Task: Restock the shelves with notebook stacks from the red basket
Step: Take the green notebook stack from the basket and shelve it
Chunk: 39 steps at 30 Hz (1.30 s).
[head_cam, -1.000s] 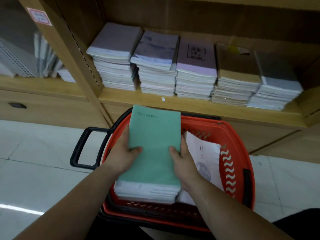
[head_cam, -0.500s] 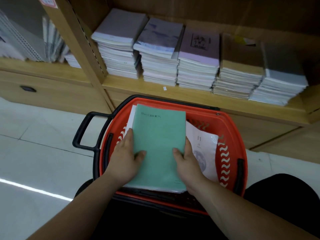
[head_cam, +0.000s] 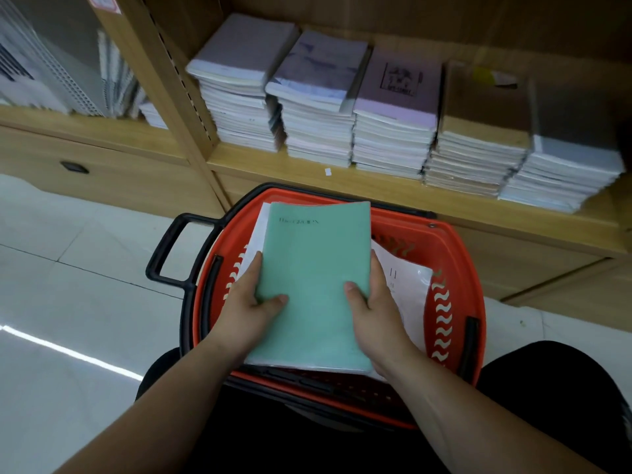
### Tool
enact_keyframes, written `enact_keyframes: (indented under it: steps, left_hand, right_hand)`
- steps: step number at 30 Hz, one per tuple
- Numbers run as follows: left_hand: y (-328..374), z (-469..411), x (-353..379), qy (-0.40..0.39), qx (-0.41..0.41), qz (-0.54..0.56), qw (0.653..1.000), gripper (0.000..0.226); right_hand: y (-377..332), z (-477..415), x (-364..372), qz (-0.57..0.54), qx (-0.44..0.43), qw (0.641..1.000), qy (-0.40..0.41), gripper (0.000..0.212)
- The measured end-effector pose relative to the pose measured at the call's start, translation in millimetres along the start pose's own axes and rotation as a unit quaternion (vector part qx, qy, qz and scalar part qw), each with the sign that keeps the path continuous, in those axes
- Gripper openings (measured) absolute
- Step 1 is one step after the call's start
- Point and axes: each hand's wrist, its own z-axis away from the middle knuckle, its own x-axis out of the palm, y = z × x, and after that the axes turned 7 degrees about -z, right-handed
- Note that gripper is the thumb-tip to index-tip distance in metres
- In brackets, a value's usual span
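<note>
Both thumbs press the green-covered notebook stack point(head_cam: 314, 285) from above while the left hand point(head_cam: 246, 302) and right hand point(head_cam: 376, 309) clamp its sides, apparently to keep it square, inside the red basket point(head_cam: 451, 302) below the shelf point(head_cam: 376, 189).

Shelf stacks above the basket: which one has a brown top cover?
The fourth stack from the left; the other four have pale purple or grey covers.

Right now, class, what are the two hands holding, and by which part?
The green-covered notebook stack: left hand grips its left edge, right hand its right edge, thumbs on the cover.
</note>
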Motion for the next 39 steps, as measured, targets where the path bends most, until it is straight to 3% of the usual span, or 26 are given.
enact_keyframes:
  steps: [6, 12, 17, 30, 34, 37, 39]
  left_hand:
    - [-0.7, 9.3, 13.2, 0.012, -0.021, 0.161, 0.987, 0.062]
    - [22.5, 3.7, 10.3, 0.016, -0.014, 0.25, 0.968, 0.063]
    - [54.9, -0.5, -2.8, 0.002, 0.041, 0.216, 0.975, 0.067]
    - [216.7, 12.2, -90.8, 0.115, 0.262, 0.14, 0.948, 0.068]
    - [280.7, -10.9, -120.8, 0.136, 0.272, 0.094, 0.948, 0.056]
    - [313.1, -34.5, -136.9, 0.137, 0.257, 0.072, 0.954, 0.046]
    - [321.7, -48.7, -139.4, 0.158, 0.234, 0.005, 0.959, 0.046]
  right_hand:
    - [-26.2, 3.4, -21.0, 0.025, -0.058, 0.997, -0.039, 0.066]
    - [-59.1, -0.9, -26.2, -0.005, -0.116, 0.992, -0.055, 0.065]
    - [-90.6, -8.6, -25.2, -0.029, -0.144, 0.988, -0.045, 0.064]
    - [-255.4, -27.9, -1.4, -0.128, -0.279, 0.948, -0.091, 0.057]
    - [-311.6, -69.8, 9.0, -0.155, -0.289, 0.943, -0.059, 0.05]
    - [-353.2, -108.0, 20.6, -0.199, -0.259, 0.944, -0.038, 0.063]
    - [-380.6, -133.9, 32.4, -0.184, -0.248, 0.951, -0.018, 0.061]
